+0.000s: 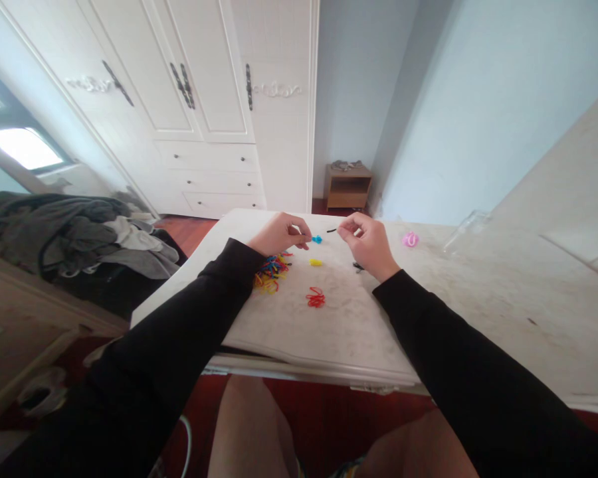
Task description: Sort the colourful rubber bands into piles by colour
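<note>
My left hand [288, 234] is closed in a loose pinch, its fingertips at a small blue bunch of elastic bands [317, 239]. Whether the fingers hold any of the blue is unclear. From the pinched fingertips of my right hand [365, 240] a thin black elastic band [331, 230] sticks out to the left. Below my left wrist lies a mixed heap of red, blue and yellow elastic bands [269, 273]. A yellow bunch [315, 263] and a loose red bunch [315, 297] rest between my arms. Some black bands [358, 266] show partly behind my right hand.
Everything lies on a white, stained tabletop [339, 332]. A pink coil-like bunch [410, 239] is at right, with a clear plastic item [466, 231] beyond it. Dark clothes [80, 232] are piled left. A white wardrobe [209, 86] and small wooden nightstand [349, 186] stand behind.
</note>
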The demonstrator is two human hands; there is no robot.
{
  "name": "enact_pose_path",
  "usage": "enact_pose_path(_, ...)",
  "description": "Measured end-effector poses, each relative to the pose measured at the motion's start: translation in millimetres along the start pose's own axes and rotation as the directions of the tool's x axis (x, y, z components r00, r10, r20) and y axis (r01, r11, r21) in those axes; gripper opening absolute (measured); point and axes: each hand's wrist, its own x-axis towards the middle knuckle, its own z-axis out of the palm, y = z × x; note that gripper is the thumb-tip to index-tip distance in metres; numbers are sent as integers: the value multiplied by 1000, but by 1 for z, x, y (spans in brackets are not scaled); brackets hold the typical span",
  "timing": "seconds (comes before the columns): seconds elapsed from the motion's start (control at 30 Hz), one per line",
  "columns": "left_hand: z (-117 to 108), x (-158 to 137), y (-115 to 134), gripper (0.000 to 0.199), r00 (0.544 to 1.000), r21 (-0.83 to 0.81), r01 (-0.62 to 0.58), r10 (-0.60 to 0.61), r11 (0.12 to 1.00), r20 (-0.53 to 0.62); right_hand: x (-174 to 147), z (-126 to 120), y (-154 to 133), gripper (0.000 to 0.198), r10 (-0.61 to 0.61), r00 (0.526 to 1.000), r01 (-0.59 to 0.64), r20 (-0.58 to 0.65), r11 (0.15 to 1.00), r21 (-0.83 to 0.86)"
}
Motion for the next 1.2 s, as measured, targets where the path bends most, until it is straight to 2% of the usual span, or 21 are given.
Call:
enact_pose_path(0.07, -2, 1, -3, 27, 1000, -11, -1, 1, 1000, -9, 4, -10, 4, 9, 23, 998, -20, 63, 999, -47)
enact_pose_path(0.1, -3, 1, -5, 30, 1000, -20, -7, 7, 1000, -13, 6, -17, 6, 8, 41, 989, -30, 139, 996, -85)
enact_pose_path(0.2, -3, 2, -7, 38, 999, -21, -30, 30, 999, -15, 10, -38, 14, 8, 106, 919, -33, 380, 980, -194)
enact_pose_path(0.3, -2, 1, -5, 41, 1000, 27, -22, 22, 999, -2, 11, -51, 17, 9, 137, 857, 11, 496, 959, -284)
enact_pose_path(0.4, -2, -1, -1, 40, 1000, 113, -9, 10, 994, -12, 10, -57, 16, 11, 171, 803, 26, 570, 946, -322)
enact_pose_path(0.5, -3, -1, 0, 38, 1000, 180, -15, 19, 984, -19, 10, -59, 15, 11, 188, 778, 22, 599, 945, -325)
enact_pose_path(0.7, -6, 2, -1, 28, 978, 331, -188, 209, 925, -28, 10, -63, 20, 7, 261, 736, 7, 625, 919, -393)
enact_pose_path(0.77, -7, 3, -1, 23, 975, 359, -201, 222, 912, -18, 10, -64, 19, 9, 267, 747, 26, 609, 904, -427)
enact_pose_path(0.97, -5, 2, -5, 25, 988, 303, -147, 156, 941, -6, 8, -50, 8, 14, 95, 876, 114, 473, 912, -393)
enact_pose_path(1.2, 0, 1, -4, 33, 995, 96, -99, 97, 990, 31, -5, -8, 1, 14, -87, 914, 203, 395, 944, -261)
